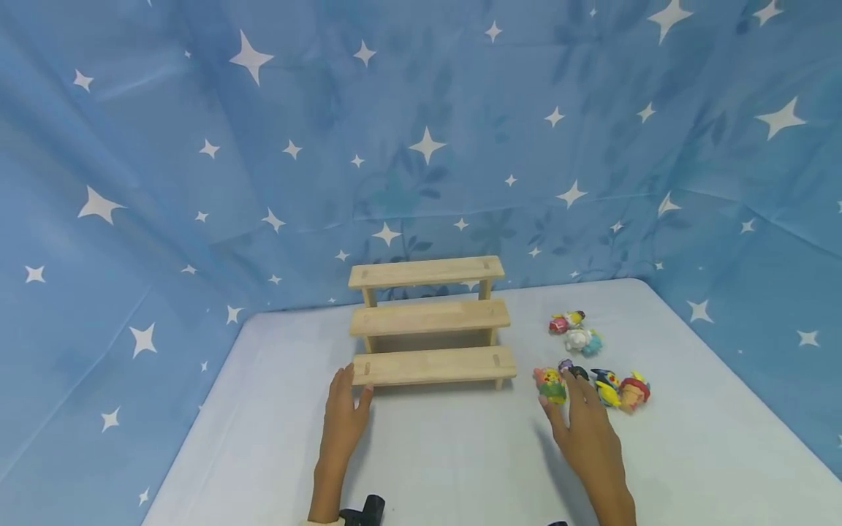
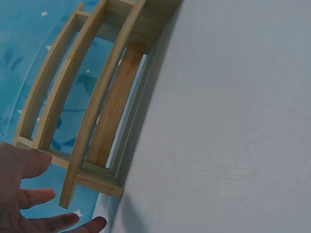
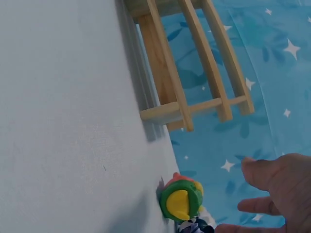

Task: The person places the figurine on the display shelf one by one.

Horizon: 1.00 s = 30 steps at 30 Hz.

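Head view: from a three-tiered pale wooden stand (image 1: 430, 318), the left hand (image 1: 343, 418) is held at seven o'clock, the right hand (image 1: 588, 432) at four near small multicoloured figurines (image 1: 550, 384), both with fingers apart.

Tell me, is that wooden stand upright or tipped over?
Upright: in the head view, the three-tier wooden display stand stands on the white table, its three planks rising like steps toward the starry backdrop.

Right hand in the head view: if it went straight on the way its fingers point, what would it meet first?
Probably the small dark figurine just ahead of the right hand, though the hand's height is unclear, so it might pass over.
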Motion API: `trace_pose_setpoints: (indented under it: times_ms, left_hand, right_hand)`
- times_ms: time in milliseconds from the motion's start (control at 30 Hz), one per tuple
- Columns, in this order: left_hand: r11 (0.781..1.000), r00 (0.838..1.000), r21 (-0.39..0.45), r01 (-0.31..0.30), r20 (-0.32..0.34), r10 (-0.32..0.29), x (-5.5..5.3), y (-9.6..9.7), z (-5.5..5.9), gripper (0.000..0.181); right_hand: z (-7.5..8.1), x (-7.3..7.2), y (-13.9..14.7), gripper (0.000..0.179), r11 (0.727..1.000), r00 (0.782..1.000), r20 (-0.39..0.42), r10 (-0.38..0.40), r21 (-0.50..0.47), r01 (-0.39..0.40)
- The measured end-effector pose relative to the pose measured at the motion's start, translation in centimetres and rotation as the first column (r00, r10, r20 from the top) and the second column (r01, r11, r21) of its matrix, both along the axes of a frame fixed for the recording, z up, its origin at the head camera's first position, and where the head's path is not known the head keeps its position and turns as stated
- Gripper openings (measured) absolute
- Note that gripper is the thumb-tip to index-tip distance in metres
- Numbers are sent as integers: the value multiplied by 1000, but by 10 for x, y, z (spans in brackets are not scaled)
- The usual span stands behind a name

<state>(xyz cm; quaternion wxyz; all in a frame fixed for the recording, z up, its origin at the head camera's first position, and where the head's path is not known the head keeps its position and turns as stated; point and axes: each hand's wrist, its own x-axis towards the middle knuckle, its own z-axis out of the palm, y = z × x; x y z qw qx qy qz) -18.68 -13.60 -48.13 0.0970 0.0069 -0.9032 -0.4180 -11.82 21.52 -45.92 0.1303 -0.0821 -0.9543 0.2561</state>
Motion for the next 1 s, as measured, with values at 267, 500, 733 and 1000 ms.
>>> trace_pose_setpoints:
  times_ms: [267, 500, 733, 1000]
  left_hand:
    - [981, 999, 193, -36, 37, 29, -17, -5, -7, 52]
    - [936, 994, 344, -73, 107, 38, -24, -2, -13, 53]
    - [903, 985, 416, -108, 164, 42, -28, -4, -18, 57]
    - [893, 989, 439, -99, 140, 40, -32, 1, -23, 58]
  right_hand:
    - [-7, -4, 19, 59, 922, 977, 165, -133, -341, 183]
    - [-17, -7, 30, 65, 691, 954, 266, -136, -665, 284]
    - [-25, -16, 29, 72, 436, 931, 349, -108, -825, 359]
    - [-27, -19, 28, 65, 336, 949, 307, -73, -888, 313]
